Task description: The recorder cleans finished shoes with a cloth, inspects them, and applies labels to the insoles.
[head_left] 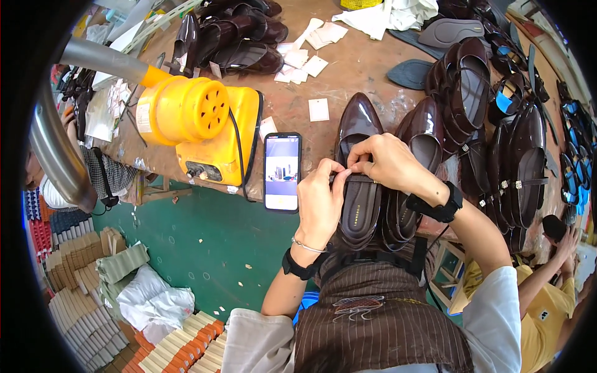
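Observation:
A dark brown patent shoe (359,121) with a pointed toe lies on the table's near edge, toe away from me. Its thin strap (364,179) crosses the opening. My left hand (321,198) pinches at the left end of this strap, thumb and index finger closed. My right hand (388,163) reaches over the shoe and meets the left fingertips there, its fingers also pinched. What exactly lies between the fingertips is hidden. Beside it, to the right, stands a matching shoe (426,124), partly covered by my right hand and wrist.
A yellow hot-air blower (211,118) with a metal pipe stands at the left. Near my left hand lies a phone (282,168) with its screen lit. More brown shoes (466,81) crowd the right, others the back left. Paper tags (318,110) are scattered about. A person in yellow (550,304) works at right.

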